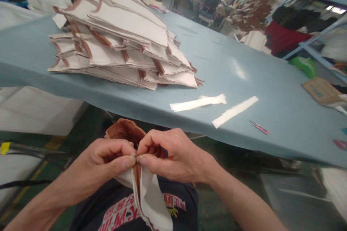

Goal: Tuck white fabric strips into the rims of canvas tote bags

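Close in front of my body I hold a white fabric piece with brown edging (157, 202), its seam hanging down toward my lap. Thumb and finger of my left hand (114, 160) pinch the top of the seam from one side. My right hand (170, 155) pinches the same spot from the other side, and the fingertips of both almost meet. Behind the hands a brown part (126, 130) bulges up; whether it belongs to the same piece I cannot tell. Whatever small detail sits between the fingertips is hidden.
A blue-covered table (200, 54) stretches ahead. On it lie a tall pile of white pieces with brown edging (121, 43), two bundles of white strips (197, 103) (235, 112) and small pink-handled thread snips (259, 127). A cardboard piece (322, 92) lies at the right.
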